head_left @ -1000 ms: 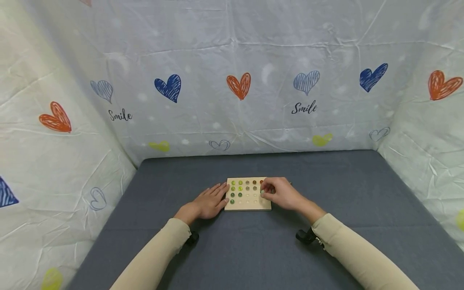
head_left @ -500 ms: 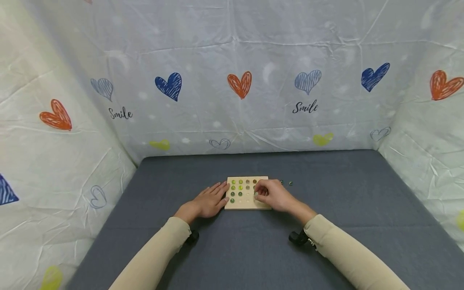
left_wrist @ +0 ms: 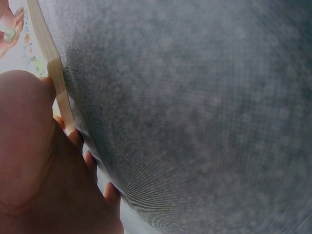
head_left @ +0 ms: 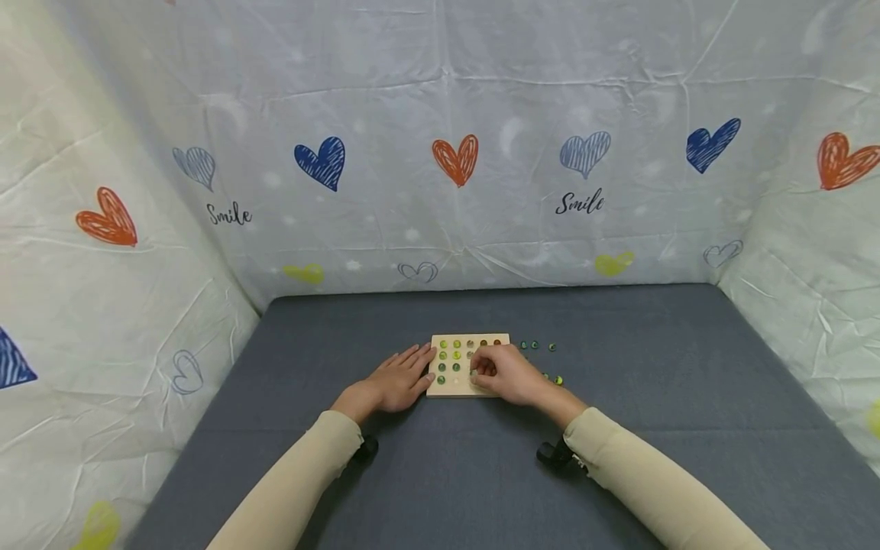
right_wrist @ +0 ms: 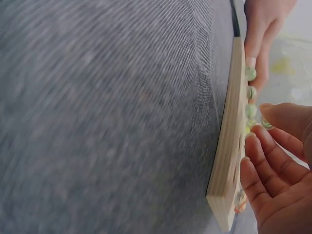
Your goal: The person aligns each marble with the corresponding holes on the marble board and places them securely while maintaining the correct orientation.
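A pale wooden board [head_left: 447, 390] with rows of round hollows lies on the dark cloth. Glass marbles [head_left: 457, 355] in green, yellow and darker tones sit in many hollows. My left hand [head_left: 395, 380] rests at the board's left edge, fingers spread and nearly straight, touching it. Above the board's front part, my right hand [head_left: 509, 373] pinches a greenish marble [right_wrist: 266, 124] between thumb and finger. In the right wrist view several marbles [right_wrist: 250, 92] stand in a row along the board. The right hand hides part of the board in the head view.
Beyond the board's right edge, several loose green marbles [head_left: 535, 345] lie on the cloth-covered table [head_left: 426, 473]. A yellow-green marble [head_left: 558, 380] lies nearer, beside my right wrist. A white curtain [head_left: 385, 221] with printed hearts closes off the back and sides.
My right hand has moved left across the board with the marble, uncovering loose marbles to the right. My left hand has stayed at the board's left edge.
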The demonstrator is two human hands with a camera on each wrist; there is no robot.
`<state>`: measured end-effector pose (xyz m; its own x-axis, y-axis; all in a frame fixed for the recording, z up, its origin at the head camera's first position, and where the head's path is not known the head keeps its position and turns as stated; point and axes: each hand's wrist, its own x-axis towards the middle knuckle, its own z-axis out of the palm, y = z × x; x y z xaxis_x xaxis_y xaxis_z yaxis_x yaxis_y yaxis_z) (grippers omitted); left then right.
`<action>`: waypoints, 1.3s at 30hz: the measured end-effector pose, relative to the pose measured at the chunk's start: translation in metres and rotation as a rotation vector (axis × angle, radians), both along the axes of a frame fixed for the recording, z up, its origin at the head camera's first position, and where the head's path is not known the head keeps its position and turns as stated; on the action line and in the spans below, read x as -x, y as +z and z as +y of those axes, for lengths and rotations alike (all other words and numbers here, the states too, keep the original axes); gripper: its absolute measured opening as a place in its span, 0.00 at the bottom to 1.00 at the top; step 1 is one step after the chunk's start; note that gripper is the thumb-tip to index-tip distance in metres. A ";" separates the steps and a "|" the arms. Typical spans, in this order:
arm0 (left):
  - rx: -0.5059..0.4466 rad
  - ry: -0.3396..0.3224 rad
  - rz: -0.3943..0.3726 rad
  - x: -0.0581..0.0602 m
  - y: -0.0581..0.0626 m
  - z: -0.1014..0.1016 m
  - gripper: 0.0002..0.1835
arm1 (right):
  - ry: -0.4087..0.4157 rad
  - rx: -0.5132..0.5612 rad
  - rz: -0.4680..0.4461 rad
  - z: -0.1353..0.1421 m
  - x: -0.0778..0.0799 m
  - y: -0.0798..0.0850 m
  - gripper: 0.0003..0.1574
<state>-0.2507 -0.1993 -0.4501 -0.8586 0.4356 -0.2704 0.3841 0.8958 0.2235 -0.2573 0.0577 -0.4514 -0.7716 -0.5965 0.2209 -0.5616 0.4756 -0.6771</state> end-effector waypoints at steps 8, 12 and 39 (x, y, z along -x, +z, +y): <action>0.011 0.001 0.004 0.002 -0.004 0.000 0.33 | 0.016 -0.035 -0.007 -0.013 0.000 0.000 0.05; 0.016 0.006 -0.004 0.004 -0.005 0.000 0.34 | 0.041 -0.016 -0.013 -0.018 0.001 -0.001 0.05; -0.001 0.001 0.009 0.004 -0.005 -0.002 0.34 | -0.008 -0.073 0.006 -0.031 0.000 -0.004 0.06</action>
<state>-0.2543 -0.2018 -0.4551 -0.8616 0.4348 -0.2618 0.3850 0.8960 0.2212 -0.2575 0.0265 -0.4559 -0.7753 -0.6050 0.1812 -0.5612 0.5282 -0.6372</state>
